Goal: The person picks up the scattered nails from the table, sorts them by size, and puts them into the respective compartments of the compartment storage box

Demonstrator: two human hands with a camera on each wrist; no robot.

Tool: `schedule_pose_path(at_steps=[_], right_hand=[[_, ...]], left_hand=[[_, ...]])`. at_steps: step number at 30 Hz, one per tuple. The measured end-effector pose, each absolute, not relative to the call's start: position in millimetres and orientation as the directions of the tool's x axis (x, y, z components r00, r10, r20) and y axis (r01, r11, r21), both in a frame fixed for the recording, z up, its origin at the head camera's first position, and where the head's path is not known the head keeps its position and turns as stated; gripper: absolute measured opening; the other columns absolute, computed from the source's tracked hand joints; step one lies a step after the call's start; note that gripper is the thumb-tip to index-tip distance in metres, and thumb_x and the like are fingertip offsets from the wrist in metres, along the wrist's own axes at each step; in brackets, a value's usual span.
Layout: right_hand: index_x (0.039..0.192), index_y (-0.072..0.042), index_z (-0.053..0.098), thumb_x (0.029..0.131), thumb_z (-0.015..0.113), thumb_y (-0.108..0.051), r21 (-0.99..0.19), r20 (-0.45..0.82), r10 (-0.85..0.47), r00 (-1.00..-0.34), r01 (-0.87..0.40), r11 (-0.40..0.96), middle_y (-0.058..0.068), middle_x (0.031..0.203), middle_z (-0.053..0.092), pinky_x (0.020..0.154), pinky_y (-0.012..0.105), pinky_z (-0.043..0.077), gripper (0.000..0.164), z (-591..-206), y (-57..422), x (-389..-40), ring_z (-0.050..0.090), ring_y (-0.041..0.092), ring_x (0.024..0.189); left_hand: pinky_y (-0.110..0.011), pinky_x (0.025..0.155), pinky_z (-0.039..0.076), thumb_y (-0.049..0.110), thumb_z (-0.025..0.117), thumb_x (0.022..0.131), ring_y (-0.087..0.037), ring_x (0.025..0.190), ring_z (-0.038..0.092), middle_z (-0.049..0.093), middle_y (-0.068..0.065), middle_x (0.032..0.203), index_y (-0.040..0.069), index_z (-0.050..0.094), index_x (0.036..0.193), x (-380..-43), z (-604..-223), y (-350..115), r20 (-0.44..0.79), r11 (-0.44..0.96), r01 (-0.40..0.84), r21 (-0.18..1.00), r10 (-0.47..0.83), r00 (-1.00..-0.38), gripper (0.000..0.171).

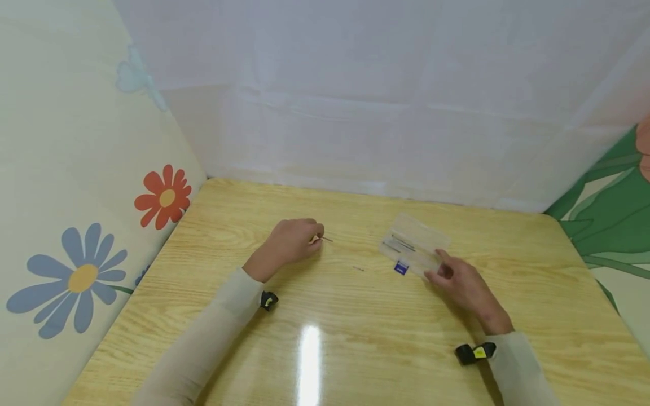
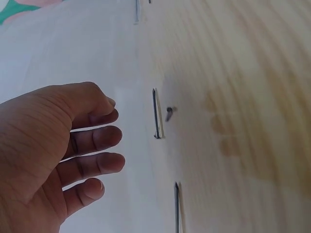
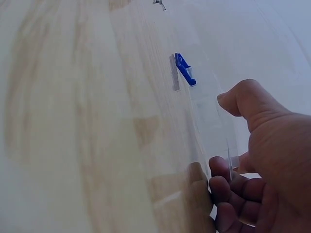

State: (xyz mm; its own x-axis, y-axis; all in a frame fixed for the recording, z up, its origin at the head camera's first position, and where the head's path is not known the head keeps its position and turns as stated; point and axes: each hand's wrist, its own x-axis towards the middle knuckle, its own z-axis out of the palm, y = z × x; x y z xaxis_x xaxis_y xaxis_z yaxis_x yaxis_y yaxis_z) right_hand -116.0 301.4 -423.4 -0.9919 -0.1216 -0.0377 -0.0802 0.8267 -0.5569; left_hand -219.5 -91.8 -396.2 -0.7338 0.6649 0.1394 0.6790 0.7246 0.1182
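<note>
My left hand [image 1: 297, 239] is over the middle of the table, thumb and index finger pinched together. A thin dark nail [image 1: 327, 239] juts from those fingertips in the head view; the left wrist view does not show it between them. Below and beside the hand there, one nail [image 2: 156, 114] lies with another nail [image 2: 177, 206] and a short blurred nail [image 2: 168, 114]. My right hand [image 1: 464, 282] grips the right end of a clear plastic box [image 1: 424, 234], thumb above and fingers below. Several dark nails [image 1: 403, 243] show in it. Its front bears a blue label [image 1: 401, 267].
Between the hands a small nail [image 1: 358, 268] lies on the wood-grain table [image 1: 355, 316]. A white cloth [image 1: 355, 113] hangs along the back edge. Flower-printed panels [image 1: 81, 276] stand at both sides.
</note>
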Motion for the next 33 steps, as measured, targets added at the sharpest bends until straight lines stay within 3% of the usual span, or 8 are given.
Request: schedule_pose_path(at_steps=[11,33], right_hand=[[0.153,0.011,0.035,0.100,0.069,-0.029,-0.563,-0.044,-0.115,-0.992,-0.071,0.824,0.010,0.096,0.062,0.068,0.036,0.047,0.074,-425,303,-117,0.056,0.021,0.080],[0.152,0.012,0.035,0.100,0.069,-0.027,-0.549,-0.036,-0.104,-0.994,-0.067,0.833,0.009,0.094,0.062,0.069,0.036,0.047,0.074,-425,302,-117,0.055,0.020,0.078]], left_hand=[[-0.027,0.046,0.041,0.019,0.067,0.096,-0.009,0.059,0.053,0.066,0.001,0.090,0.012,0.075,0.103,-218,-400,-120,0.159,0.754,0.648,0.106,0.631,-0.760,0.012],[-0.036,0.060,0.054,0.012,0.068,0.096,-0.021,0.082,0.067,0.068,-0.007,0.106,0.008,0.076,0.109,-226,-406,-161,0.107,0.821,0.554,0.136,0.544,-0.833,0.016]])
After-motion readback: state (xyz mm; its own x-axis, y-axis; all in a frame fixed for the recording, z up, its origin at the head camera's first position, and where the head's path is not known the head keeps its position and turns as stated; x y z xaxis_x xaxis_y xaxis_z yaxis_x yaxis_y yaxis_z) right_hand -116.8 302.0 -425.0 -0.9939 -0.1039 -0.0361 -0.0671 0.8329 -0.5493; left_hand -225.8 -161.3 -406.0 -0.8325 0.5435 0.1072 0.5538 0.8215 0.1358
